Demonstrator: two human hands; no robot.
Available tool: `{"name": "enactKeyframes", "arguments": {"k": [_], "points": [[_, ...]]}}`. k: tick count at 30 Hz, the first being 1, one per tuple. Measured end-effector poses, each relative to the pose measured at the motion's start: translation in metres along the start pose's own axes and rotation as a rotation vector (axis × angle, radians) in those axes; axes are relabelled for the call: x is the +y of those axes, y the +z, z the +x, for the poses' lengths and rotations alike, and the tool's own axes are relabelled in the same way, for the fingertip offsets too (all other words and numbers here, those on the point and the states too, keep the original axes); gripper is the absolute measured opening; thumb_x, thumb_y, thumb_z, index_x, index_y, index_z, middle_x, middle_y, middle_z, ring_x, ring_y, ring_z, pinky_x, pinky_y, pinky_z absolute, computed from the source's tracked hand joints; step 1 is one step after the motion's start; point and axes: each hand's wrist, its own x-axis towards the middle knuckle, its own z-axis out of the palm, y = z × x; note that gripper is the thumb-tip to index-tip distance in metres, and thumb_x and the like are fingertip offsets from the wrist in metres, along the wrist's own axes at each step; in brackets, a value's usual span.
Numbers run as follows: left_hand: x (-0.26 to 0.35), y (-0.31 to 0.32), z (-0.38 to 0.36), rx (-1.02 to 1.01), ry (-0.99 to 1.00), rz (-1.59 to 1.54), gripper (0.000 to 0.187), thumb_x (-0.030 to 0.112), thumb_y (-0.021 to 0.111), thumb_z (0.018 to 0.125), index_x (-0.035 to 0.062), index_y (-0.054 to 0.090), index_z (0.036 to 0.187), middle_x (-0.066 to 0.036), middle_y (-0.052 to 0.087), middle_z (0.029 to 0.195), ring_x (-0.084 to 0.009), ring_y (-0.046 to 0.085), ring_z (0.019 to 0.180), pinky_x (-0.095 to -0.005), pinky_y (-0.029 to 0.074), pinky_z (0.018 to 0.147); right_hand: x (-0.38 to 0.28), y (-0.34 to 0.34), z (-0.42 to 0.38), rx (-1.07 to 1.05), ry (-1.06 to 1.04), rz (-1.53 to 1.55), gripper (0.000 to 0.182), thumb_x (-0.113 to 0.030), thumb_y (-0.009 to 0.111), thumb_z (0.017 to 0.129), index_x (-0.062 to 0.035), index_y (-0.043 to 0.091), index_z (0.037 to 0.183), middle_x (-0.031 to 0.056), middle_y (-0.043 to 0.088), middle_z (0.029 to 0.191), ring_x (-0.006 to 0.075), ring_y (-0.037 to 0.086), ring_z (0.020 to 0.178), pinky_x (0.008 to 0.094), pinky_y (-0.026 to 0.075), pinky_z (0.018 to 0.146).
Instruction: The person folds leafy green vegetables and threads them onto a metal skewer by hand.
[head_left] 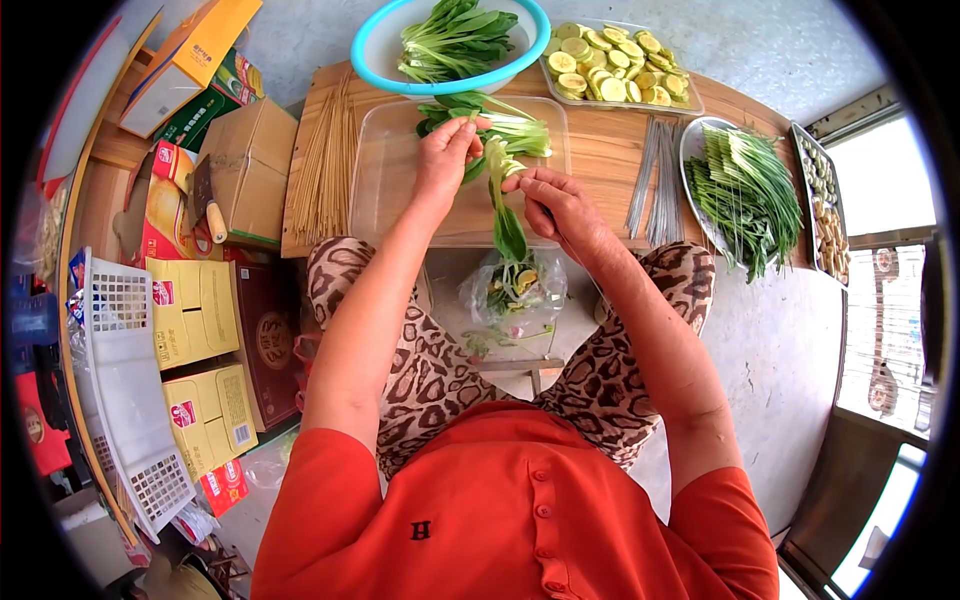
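A bok choy leaf (503, 200) is pinched between the left hand (447, 155) and right hand (556, 205), hung over a scrap bag (512, 290) so trimmings are caught.

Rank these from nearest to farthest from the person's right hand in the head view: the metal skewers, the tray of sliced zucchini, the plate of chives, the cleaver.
From the right hand:
1. Metal skewers, just to its right on the board.
2. Tray of sliced zucchini, beyond the hand at the far edge, and plate of chives, farther right: too close to call.
3. Cleaver, far left on the cardboard boxes.
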Motion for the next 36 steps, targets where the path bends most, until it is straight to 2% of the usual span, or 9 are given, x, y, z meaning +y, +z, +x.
{"name": "enactKeyframes", "arguments": {"k": [4, 16, 19, 22, 24, 25, 27, 33, 36], "points": [[0.001, 0.002, -0.002, 0.015, 0.032, 0.097, 0.023, 0.017, 0.047, 0.098, 0.0035, 0.065, 0.102, 0.005, 0.048, 0.069, -0.0049, 0.043, 0.066, -0.0206, 0.036, 0.062, 0.0, 0.001, 0.001, 0.009, 0.005, -0.003, 0.023, -0.017, 0.045, 0.096, -0.0012, 0.06, 0.102, -0.0041, 0.038, 0.049, 0.0054, 0.029, 0.042, 0.0211, 0.024, 0.042], [0.001, 0.007, -0.004, 0.112, 0.173, 0.222, 0.021, 0.019, 0.051, 0.095, 0.0027, 0.066, 0.096, 0.001, 0.053, 0.066, -0.0074, 0.045, 0.062, -0.0225, 0.04, 0.059, 0.002, 0.004, 0.006, 0.008, -0.032, 0.017, 0.024, -0.019, 0.044, 0.097, -0.0021, 0.06, 0.103, -0.0038, 0.038, 0.048, 0.0056, 0.029, 0.043, 0.0214, 0.024, 0.043], [-0.012, 0.011, -0.004, 0.166, 0.293, 0.354, 0.021, 0.017, 0.051, 0.095, 0.0026, 0.066, 0.098, -0.001, 0.059, 0.072, -0.0098, 0.049, 0.062, -0.0245, 0.043, 0.06, 0.001, 0.004, 0.009, 0.02, -0.082, 0.077, 0.024, -0.018, 0.044, 0.097, -0.0012, 0.061, 0.099, -0.0028, 0.039, 0.05, 0.0057, 0.031, 0.042, 0.0216, 0.023, 0.042], [-0.006, 0.005, -0.001, 0.043, 0.354, 0.363, 0.022, 0.019, 0.053, 0.093, 0.0026, 0.066, 0.101, -0.003, 0.064, 0.085, -0.0121, 0.056, 0.074, -0.0263, 0.045, 0.07, -0.002, 0.001, 0.008, 0.008, -0.063, 0.077, 0.024, -0.018, 0.044, 0.097, -0.0015, 0.061, 0.1, -0.0026, 0.039, 0.049, 0.0064, 0.032, 0.042, 0.0218, 0.024, 0.042], [0.008, 0.002, -0.003, -0.229, 0.035, -0.069, 0.031, 0.025, 0.049, 0.097, 0.0021, 0.058, 0.117, -0.004, 0.063, 0.11, -0.013, 0.057, 0.1, -0.0283, 0.044, 0.09, -0.009, -0.002, 0.005, -0.002, -0.046, 0.082, 0.024, -0.019, 0.044, 0.097, -0.0017, 0.061, 0.1, -0.0026, 0.039, 0.049, 0.0065, 0.032, 0.042, 0.0219, 0.024, 0.042], [0.017, 0.002, -0.005, -0.229, 0.036, -0.07, 0.031, 0.025, 0.049, 0.097, 0.0021, 0.058, 0.117, -0.004, 0.063, 0.11, -0.013, 0.057, 0.1, -0.0283, 0.044, 0.09, -0.012, -0.003, 0.003, -0.012, -0.028, 0.089, 0.025, -0.019, 0.044, 0.097, -0.0018, 0.061, 0.101, -0.0026, 0.038, 0.048, 0.0066, 0.032, 0.042, 0.022, 0.024, 0.042], [0.031, 0.003, -0.009, -0.394, -0.096, -0.297, 0.036, 0.03, 0.049, 0.097, 0.0027, 0.056, 0.119, -0.006, 0.062, 0.115, -0.015, 0.055, 0.108, -0.0314, 0.04, 0.098, -0.015, -0.005, -0.001, -0.035, -0.027, 0.132, 0.025, -0.02, 0.044, 0.097, -0.0021, 0.061, 0.101, -0.0028, 0.038, 0.047, 0.0065, 0.031, 0.041, 0.022, 0.025, 0.042], [0.036, 0.0, -0.012, -0.398, -0.107, -0.113, 0.04, 0.034, 0.053, 0.096, 0.0018, 0.056, 0.119, -0.006, 0.062, 0.112, -0.0128, 0.056, 0.106, -0.0294, 0.042, 0.094, -0.017, -0.007, -0.009, -0.127, -0.023, 0.206, 0.026, -0.022, 0.043, 0.098, -0.0032, 0.06, 0.099, -0.0035, 0.038, 0.046, 0.0065, 0.03, 0.039, 0.0221, 0.026, 0.043], [0.046, -0.001, -0.016, -0.508, -0.191, -0.26, 0.04, 0.032, 0.055, 0.095, 0.0006, 0.055, 0.121, -0.005, 0.063, 0.111, -0.0109, 0.058, 0.1, -0.0262, 0.045, 0.089, -0.019, -0.009, -0.012, -0.126, -0.033, 0.194, 0.025, -0.022, 0.043, 0.099, -0.0037, 0.06, 0.099, -0.0039, 0.038, 0.045, 0.0065, 0.029, 0.039, 0.022, 0.026, 0.043]]}}
